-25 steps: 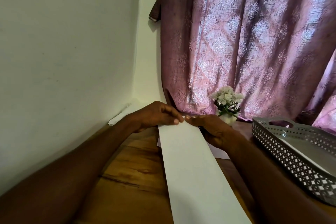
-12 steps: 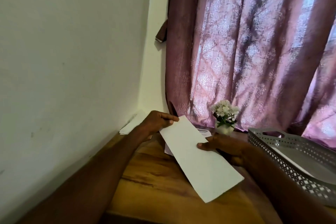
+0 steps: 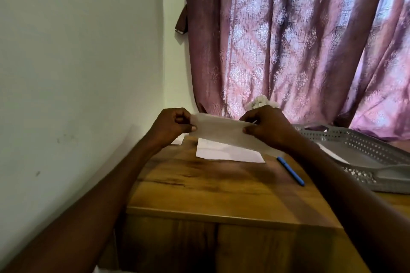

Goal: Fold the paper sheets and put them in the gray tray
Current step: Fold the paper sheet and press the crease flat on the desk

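Both hands up over the table (image 3: 221,188), each pinching one end of a folded paper strip (image 3: 218,129): left hand (image 3: 172,125) has fingers curled round the left end, right hand (image 3: 265,127) grips the right end, thumb on the near face. Strip hangs in the air between them, clear of the table, slightly slack in the middle. Handling guess: very light, thin, floppy, creases and tears easily, so end pinches like these are right for tensioning and lining up edges; a one-hand carry should grip along the fold, where it's stiffest. Another flat sheet (image 3: 228,150) lies on the table right under the strip; more white paper (image 3: 178,139) shows by the wall behind the left wrist. Gray tray (image 3: 366,148), perforated walls, sits at the right, well clear of the strip; at least one pale sheet seems to lie inside, count unclear. Blue pen (image 3: 290,170) lies between sheet and tray. Strip looks part-folded, not yet binned.
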`<state>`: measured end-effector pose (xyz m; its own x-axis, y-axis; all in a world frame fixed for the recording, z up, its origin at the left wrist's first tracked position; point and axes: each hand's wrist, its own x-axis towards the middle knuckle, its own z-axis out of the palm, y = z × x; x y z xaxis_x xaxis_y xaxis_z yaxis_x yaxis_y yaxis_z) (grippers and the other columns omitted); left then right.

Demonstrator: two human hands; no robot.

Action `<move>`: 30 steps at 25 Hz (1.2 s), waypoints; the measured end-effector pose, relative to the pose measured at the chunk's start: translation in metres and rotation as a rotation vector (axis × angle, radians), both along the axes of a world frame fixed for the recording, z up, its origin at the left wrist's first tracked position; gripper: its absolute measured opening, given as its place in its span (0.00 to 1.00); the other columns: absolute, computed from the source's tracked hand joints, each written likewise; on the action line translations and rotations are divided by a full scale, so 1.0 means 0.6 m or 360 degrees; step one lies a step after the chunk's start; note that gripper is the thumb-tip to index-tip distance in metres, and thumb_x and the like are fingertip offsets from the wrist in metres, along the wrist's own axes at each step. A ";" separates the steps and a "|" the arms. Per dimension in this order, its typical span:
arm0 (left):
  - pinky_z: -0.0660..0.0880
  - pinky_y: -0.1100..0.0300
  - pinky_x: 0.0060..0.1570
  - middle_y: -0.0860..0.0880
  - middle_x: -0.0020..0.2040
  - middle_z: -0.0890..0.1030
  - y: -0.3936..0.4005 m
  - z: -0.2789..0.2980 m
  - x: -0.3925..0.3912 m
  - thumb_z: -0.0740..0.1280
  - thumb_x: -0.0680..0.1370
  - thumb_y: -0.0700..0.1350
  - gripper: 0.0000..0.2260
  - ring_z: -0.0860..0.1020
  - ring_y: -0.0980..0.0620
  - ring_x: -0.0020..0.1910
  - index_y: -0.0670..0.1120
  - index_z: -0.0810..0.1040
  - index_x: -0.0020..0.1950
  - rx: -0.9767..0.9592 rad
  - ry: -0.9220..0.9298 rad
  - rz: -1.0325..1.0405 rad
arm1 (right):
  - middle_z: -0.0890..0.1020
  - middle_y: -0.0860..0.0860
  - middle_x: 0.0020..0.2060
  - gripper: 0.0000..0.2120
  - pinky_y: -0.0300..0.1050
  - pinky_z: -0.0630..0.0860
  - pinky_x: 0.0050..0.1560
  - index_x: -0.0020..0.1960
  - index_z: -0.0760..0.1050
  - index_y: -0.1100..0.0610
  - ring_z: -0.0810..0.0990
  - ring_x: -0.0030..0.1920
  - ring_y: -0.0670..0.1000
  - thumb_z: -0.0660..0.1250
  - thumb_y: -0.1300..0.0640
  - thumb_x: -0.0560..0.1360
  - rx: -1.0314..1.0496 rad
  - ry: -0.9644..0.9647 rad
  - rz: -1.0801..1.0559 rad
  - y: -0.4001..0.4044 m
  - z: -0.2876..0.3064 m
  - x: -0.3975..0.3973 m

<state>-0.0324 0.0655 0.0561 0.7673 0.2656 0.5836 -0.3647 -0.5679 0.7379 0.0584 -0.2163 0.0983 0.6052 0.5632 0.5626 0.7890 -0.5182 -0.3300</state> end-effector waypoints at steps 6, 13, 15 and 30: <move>0.79 0.61 0.52 0.54 0.47 0.86 -0.017 -0.064 -0.087 0.72 0.73 0.30 0.12 0.82 0.55 0.50 0.48 0.86 0.46 0.0748 0.0546 -0.0039 | 0.82 0.38 0.51 0.14 0.44 0.78 0.52 0.54 0.83 0.43 0.80 0.53 0.45 0.72 0.54 0.70 -0.0292 0.0004 -0.0008 -0.015 -0.122 -0.098; 0.68 0.57 0.69 0.48 0.74 0.74 -0.073 -0.074 -0.093 0.60 0.86 0.50 0.17 0.72 0.48 0.72 0.49 0.74 0.74 0.0966 0.0612 0.0113 | 0.78 0.45 0.67 0.21 0.51 0.72 0.66 0.66 0.76 0.44 0.74 0.68 0.51 0.60 0.47 0.75 -0.0296 0.0207 0.0036 0.003 -0.146 -0.113; 0.60 0.49 0.78 0.47 0.82 0.62 -0.106 -0.086 -0.077 0.52 0.86 0.59 0.28 0.63 0.46 0.80 0.47 0.59 0.83 0.1092 0.0800 0.0156 | 0.70 0.49 0.77 0.24 0.57 0.65 0.73 0.76 0.68 0.47 0.68 0.75 0.54 0.55 0.45 0.81 -0.0387 0.0258 0.0040 0.042 -0.145 -0.103; 0.46 0.45 0.80 0.53 0.85 0.49 -0.113 -0.117 -0.068 0.44 0.87 0.60 0.27 0.50 0.52 0.84 0.54 0.48 0.85 0.1334 0.1128 0.0244 | 0.46 0.44 0.83 0.29 0.62 0.42 0.81 0.84 0.46 0.46 0.44 0.83 0.47 0.40 0.39 0.85 -0.0908 0.0399 -0.0293 -0.060 -0.191 -0.012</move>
<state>-0.0733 -0.0021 -0.0141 0.9915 0.1128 0.0650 0.1050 -0.9881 0.1126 0.0513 -0.2521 -0.0163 0.7945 0.6062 0.0348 0.6052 -0.7860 -0.1259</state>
